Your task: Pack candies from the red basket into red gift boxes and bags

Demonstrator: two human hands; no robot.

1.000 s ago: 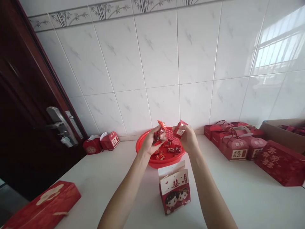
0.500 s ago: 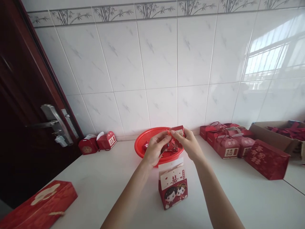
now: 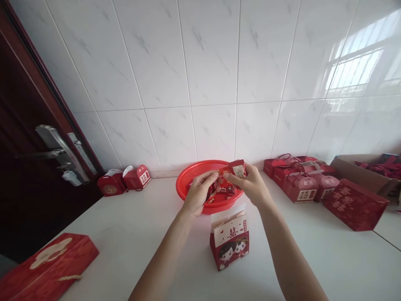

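Note:
Both of my hands are over a red perforated plastic basket [image 3: 184, 177] that holds several wrapped candies [image 3: 223, 190]. My right hand [image 3: 254, 186] grips a small red packet [image 3: 239, 170] with a pale label, thumb across its lower part. My left hand [image 3: 199, 193] is closed, thumb and fingers pinched near the packet's left side. A bit of orange-red wrapping shows between the two hands, but what the left fingers hold is unclear. Just in front of the basket stands a red and cream gift box [image 3: 232, 246] with two cartoon figures, its top flap raised.
Two small red boxes [image 3: 137, 177] stand by the wall at left, near the dark door [image 3: 28, 125]. A larger red box [image 3: 53, 265] lies front left. At right are several handled red boxes [image 3: 300, 188], a red carton [image 3: 355, 205] and a cardboard box [image 3: 363, 169].
The camera view has tilted down slightly. My hands have drawn a little apart, and the red packet in my right hand now shows more of its labelled face.

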